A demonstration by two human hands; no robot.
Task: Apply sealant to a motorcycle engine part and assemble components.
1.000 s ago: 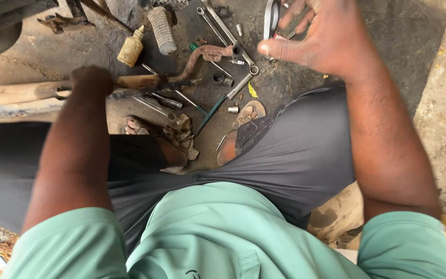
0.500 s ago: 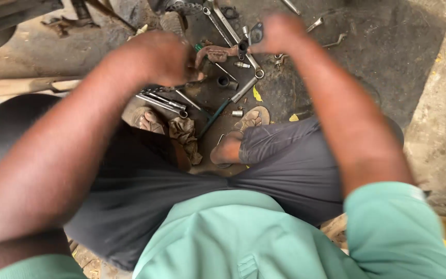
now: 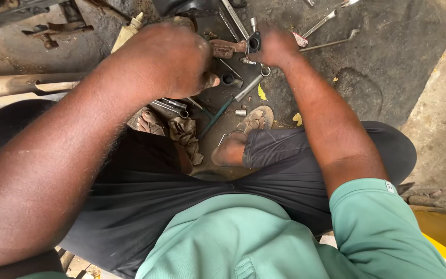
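Dirt floor (image 3: 388,77) — hands (both) (image 3: 277,46) gripping rusty bracket (image 3: 228,48).

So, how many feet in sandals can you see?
2: the right foot lies beside the dark trouser leg; the left foot shows below the left hand, partly hidden.

The frame's upper middle is crowded with wrenches (image 3: 243,90) and sockets (image 3: 227,78); bare floor (image 3: 388,67) is left at upper right.

Small square label (image 3: 388,186) sewn on green right sleeve hem, pale with dark mark, too small to make out. Pale yellowish plastic bottle (image 3: 125,35) lying on ground, upper left. No signs or screens seen.
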